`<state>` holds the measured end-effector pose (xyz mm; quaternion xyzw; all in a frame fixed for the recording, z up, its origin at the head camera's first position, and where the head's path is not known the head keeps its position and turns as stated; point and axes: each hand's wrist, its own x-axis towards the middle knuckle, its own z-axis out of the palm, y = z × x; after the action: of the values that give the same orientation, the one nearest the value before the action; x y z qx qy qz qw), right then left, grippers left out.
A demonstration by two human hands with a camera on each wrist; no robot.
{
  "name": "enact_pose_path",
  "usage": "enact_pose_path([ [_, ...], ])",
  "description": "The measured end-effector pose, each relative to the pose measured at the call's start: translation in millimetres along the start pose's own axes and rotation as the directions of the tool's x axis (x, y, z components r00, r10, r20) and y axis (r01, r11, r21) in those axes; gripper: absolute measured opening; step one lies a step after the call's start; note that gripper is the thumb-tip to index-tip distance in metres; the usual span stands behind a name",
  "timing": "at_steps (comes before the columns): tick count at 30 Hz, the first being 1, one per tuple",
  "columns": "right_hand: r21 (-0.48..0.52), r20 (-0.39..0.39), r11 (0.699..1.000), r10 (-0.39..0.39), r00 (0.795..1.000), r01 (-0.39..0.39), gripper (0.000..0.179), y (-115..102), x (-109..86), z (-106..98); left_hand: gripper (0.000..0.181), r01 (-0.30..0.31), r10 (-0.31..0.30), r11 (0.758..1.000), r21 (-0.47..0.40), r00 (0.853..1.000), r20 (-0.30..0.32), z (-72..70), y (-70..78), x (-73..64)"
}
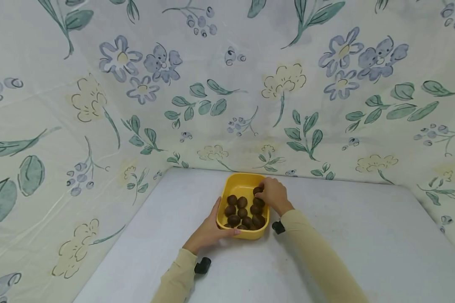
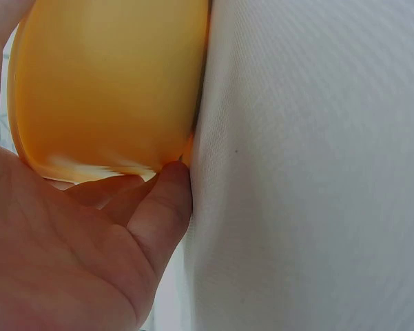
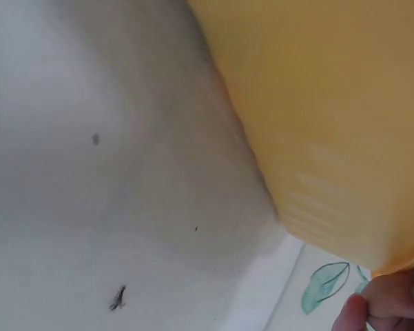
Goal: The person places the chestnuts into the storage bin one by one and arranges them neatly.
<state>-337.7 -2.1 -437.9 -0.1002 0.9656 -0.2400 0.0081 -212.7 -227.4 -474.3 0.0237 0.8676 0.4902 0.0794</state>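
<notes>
A yellow plastic tub (image 1: pixel 236 179) stands on the white table, with several dark brown, roundish balls (image 1: pixel 242 202) lying mostly in its near half. Their exact kind is too small to tell. My left hand (image 1: pixel 208 232) holds the tub's near left corner, thumb across the near wall and fingers along the left side. In the left wrist view, the fingertips (image 2: pixel 167 186) press low on the tub wall (image 2: pixel 110 83). Inside the tub's far right part, my right hand (image 1: pixel 276 195) grips a brown ball (image 1: pixel 257 190), partly hidden by the fingers. The right wrist view catches only some fingers at the tub's rim.
The white table (image 1: pixel 349 235) extends around the tub on both sides. A floral cloth (image 1: pixel 250 97) hangs behind and to the left and right. Small dark specks (image 3: pixel 118 298) mark the table surface. A black wrist device (image 1: pixel 202 266) sits by the left sleeve.
</notes>
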Motion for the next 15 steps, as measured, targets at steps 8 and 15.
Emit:
enact_pose_path([
  [8,0.000,-0.007,1.000,0.031,1.000,-0.031,0.030,-2.8,0.7,2.9,0.135,0.008,-0.008,1.000,0.018,1.000,-0.015,1.5,-0.5,-0.2],
  [15,0.013,-0.003,0.999,0.038,0.999,-0.038,0.024,-4.6,2.7,6.1,0.134,0.005,-0.005,1.000,0.018,1.000,-0.017,0.1,-0.4,-0.4],
])
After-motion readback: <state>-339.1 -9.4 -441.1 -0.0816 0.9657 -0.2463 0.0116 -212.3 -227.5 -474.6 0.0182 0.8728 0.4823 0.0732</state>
